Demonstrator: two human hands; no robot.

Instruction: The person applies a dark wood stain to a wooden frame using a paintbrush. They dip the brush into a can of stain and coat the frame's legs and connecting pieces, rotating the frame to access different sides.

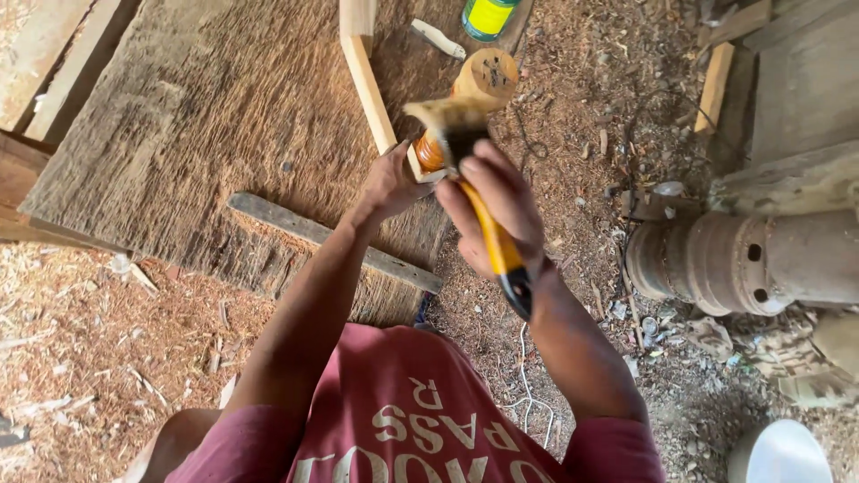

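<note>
Here, right hand [501, 210] clamped on yellow-handled brush [465, 134], bristles at turned wooden piece [474, 89]; left hand [389, 183] steadying pale strip [369, 89] beside it. Wood partly orange, coating seemingly unfinished.

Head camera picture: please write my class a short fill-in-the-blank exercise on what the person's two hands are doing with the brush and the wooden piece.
1. The right hand grips a paintbrush whose handle is black and ____.
2. The left hand steadies the turned wooden piece near its ____ end.
3. The wooden piece rests on a large, weathered ____.
4. The ground around it is covered with wood ____.

Missing words: yellow; lower; board; shavings
</note>
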